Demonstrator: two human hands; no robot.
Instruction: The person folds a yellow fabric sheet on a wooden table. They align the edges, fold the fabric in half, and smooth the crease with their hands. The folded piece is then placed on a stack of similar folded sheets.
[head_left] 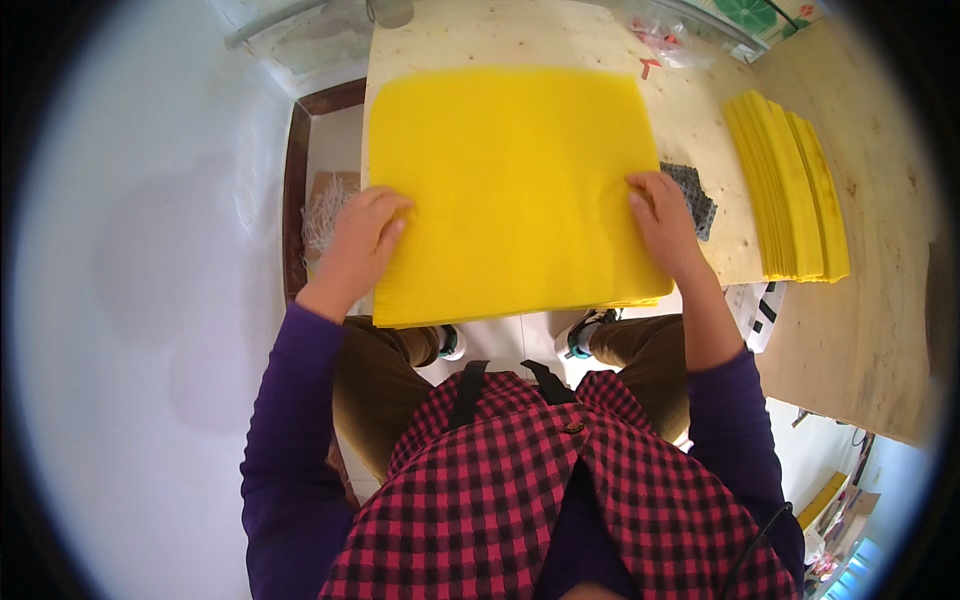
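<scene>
A stack of square yellow cloths (pixel 515 190) lies flat on the pale wooden table in front of me, its near edge slightly uneven at the right corner. At its left side, my left hand (pixel 368 230) has curled fingers and thumb closed on the top cloth, with a small crease beside the fingertips. Across from it, my right hand (pixel 662 220) grips the cloth near the right edge, fingers bent and thumb close to them. The undersides of both grips are hidden.
Folded yellow cloths (pixel 785 190) stand piled to the right. A dark grey textured piece (pixel 692 200) sits beside my right hand. Clear plastic (pixel 675 45) lies at the far right of the wooden table (pixel 500 35). A white wall (pixel 150 250) rises on the left, near stringy white scraps (pixel 325 215).
</scene>
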